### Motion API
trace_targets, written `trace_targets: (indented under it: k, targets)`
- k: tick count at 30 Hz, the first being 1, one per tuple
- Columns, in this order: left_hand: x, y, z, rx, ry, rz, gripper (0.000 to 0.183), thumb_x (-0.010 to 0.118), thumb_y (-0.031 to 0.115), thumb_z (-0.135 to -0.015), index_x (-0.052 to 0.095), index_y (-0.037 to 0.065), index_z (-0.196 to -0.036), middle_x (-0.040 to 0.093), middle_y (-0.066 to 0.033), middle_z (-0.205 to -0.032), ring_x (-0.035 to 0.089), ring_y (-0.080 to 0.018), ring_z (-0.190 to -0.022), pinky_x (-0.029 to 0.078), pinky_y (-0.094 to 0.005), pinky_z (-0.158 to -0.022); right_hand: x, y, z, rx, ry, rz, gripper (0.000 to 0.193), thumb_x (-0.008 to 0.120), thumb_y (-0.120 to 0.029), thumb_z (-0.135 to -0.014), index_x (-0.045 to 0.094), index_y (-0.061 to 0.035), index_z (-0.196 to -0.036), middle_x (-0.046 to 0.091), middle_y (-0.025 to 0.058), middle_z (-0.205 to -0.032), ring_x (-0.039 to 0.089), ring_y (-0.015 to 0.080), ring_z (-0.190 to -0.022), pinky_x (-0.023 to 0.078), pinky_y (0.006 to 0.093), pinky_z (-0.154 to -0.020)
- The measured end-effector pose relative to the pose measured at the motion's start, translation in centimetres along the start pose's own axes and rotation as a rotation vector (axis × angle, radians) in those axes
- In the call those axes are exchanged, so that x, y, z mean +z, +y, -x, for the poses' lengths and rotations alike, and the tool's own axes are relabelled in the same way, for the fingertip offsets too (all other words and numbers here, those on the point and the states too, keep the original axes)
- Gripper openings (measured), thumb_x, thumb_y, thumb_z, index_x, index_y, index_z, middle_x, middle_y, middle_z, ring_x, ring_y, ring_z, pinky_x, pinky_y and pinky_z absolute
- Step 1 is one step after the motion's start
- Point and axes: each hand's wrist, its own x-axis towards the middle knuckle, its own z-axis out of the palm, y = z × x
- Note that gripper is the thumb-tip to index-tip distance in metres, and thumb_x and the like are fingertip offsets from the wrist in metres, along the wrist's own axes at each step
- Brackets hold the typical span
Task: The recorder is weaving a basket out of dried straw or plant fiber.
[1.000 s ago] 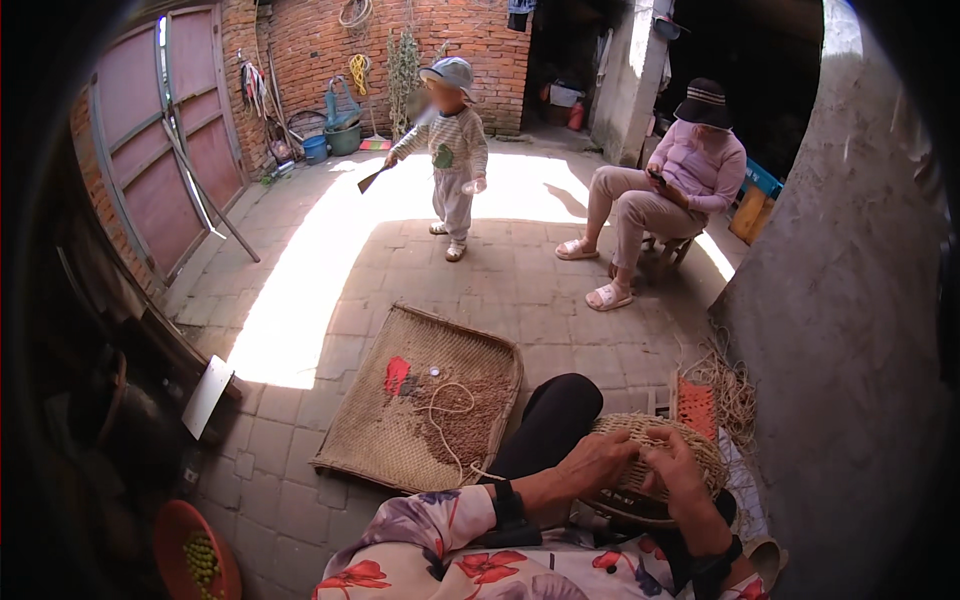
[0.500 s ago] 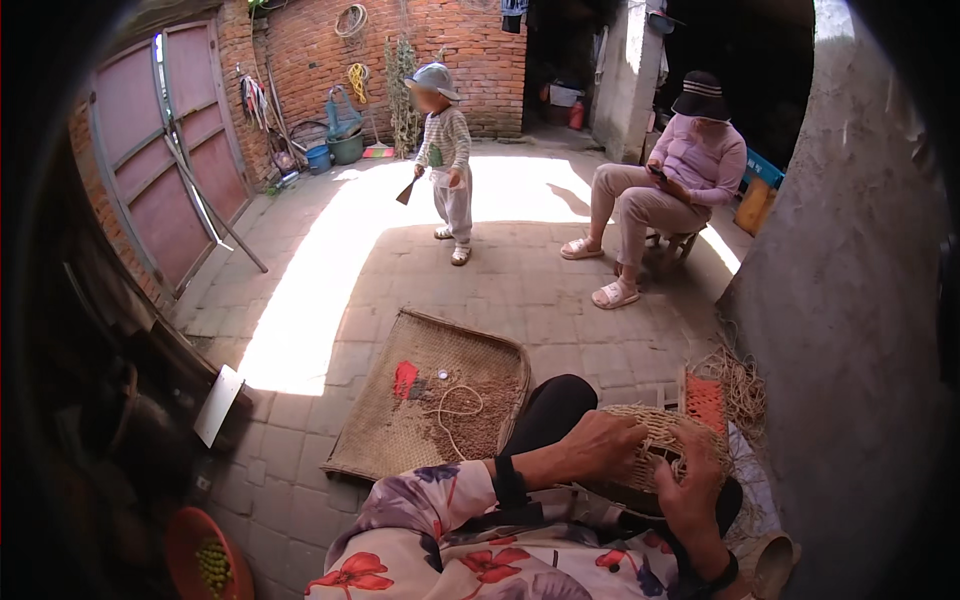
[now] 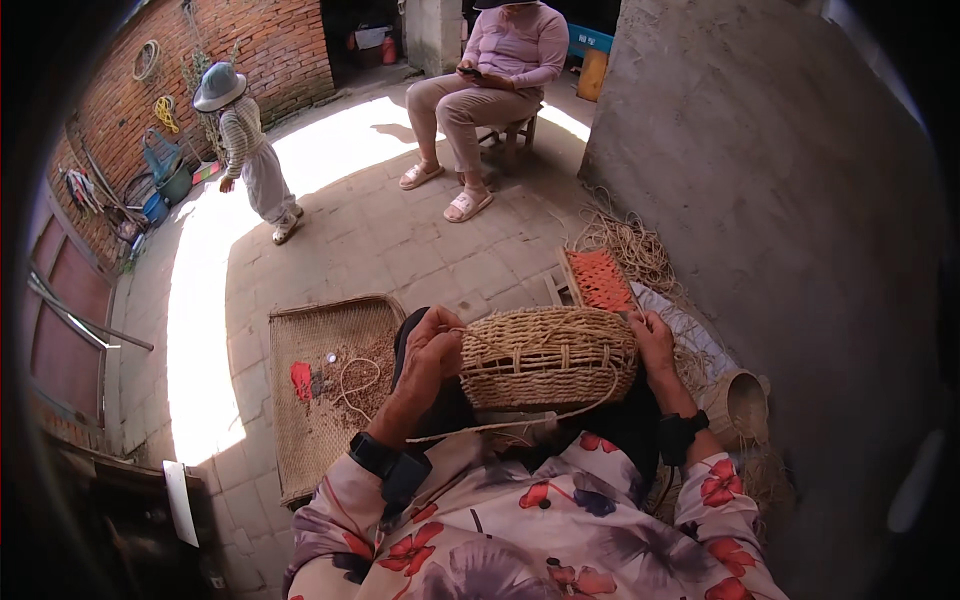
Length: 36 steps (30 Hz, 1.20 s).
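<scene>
A woven straw-rope basket (image 3: pixel 548 345) rests on its side across my lap, showing a band of open gaps along its wall. My left hand (image 3: pixel 432 352) is closed at its left end, the fingers curled against the weave. At the right end my right hand (image 3: pixel 655 345) grips the edge between thumb and fingers; the fingertips are partly hidden. From the basket's right side a loose rope strand (image 3: pixel 500 427) curves down below it and runs left past my left wrist. Dark bands circle both my wrists.
On the floor lies a flat woven tray (image 3: pixel 285 400) with small brown pieces and a cord. A small stool with an orange woven seat (image 3: pixel 600 280) and a rope heap (image 3: pixel 630 245) stand by the grey wall (image 3: pixel 760 200). A seated person (image 3: pixel 510 60) and a child (image 3: pixel 250 150) are farther off.
My view has swung right. My hands have moved apart to the basket's two ends, and the basket now shows its side wall. The child has turned away.
</scene>
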Motion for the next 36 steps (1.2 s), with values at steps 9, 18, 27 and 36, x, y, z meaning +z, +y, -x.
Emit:
trace_targets:
  k: [9, 18, 27, 36]
  targets:
    - [-2.9, 0.7, 2.5, 0.498, -0.029, -1.238, 0.003, 0.06, 0.004, -0.085, 0.059, 0.003, -0.088, 0.057, -0.008, -0.066, 0.058, -0.0215, -0.055, 0.047, -0.0332, -0.054, -1.0, 1.1, 0.6, 0.069, -0.07, -0.306, 0.019, 0.059, -0.021, -0.091, 0.062, -0.0034, -0.098, 0.062, 0.0018, -0.087, 0.057, 0.0108, -0.077, 0.047, 0.0262, -0.072]
    - [-5.7, -0.6, 1.2, 0.011, 0.028, -0.242, 0.019, 0.052, 0.022, -0.098, 0.059, 0.005, -0.098, 0.047, 0.0034, -0.062, 0.046, -0.0103, -0.056, 0.041, -0.0283, -0.052, -0.4, 2.5, 1.0, 0.015, -0.002, -0.252, 0.011, 0.059, -0.014, -0.091, 0.064, -0.0038, -0.092, 0.058, -0.0024, -0.083, 0.053, 0.007, -0.079, 0.043, 0.0238, -0.075]
    - [-0.5, 3.8, 3.8, 0.542, 0.216, -1.261, 0.012, 0.073, 0.016, -0.076, 0.069, 0.01, -0.086, 0.056, -0.0031, -0.081, 0.057, -0.0228, -0.081, 0.041, -0.0384, -0.071, 0.0, 4.6, -0.2, -0.114, 0.092, -0.22, 0.012, 0.06, -0.012, -0.09, 0.064, -0.0008, -0.093, 0.062, -0.0004, -0.086, 0.057, 0.0091, -0.081, 0.046, 0.0242, -0.076]
    - [3.7, -1.9, 3.4, 0.382, -0.001, -1.173, 0.016, 0.065, 0.019, -0.087, 0.067, 0.005, -0.094, 0.058, -0.0119, -0.083, 0.062, -0.0304, -0.079, 0.049, -0.041, -0.069, -0.3, 5.0, 0.7, -0.058, 0.024, -0.347, 0.012, 0.059, -0.015, -0.094, 0.059, -0.0034, -0.09, 0.054, -0.0018, -0.081, 0.049, 0.0083, -0.076, 0.042, 0.024, -0.072]
